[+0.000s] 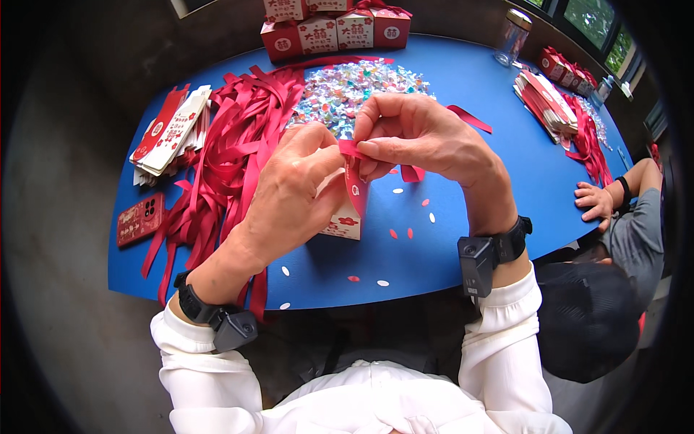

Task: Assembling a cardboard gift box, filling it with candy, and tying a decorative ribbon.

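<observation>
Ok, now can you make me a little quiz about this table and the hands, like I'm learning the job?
1. True or false: the phone lies to the left of the ribbon pile.

2. What is the person's right hand pinching?
A) a clear jar
B) a red ribbon
C) a white card

3. Fill in the colour: the tabletop is ____.

Key: 1. True. 2. B. 3. Blue.

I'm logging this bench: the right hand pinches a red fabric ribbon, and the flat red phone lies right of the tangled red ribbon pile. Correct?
Wrong side: the head view shows the flat red phone left of the tangled red ribbon pile. The right hand does pinch a red fabric ribbon.
</observation>
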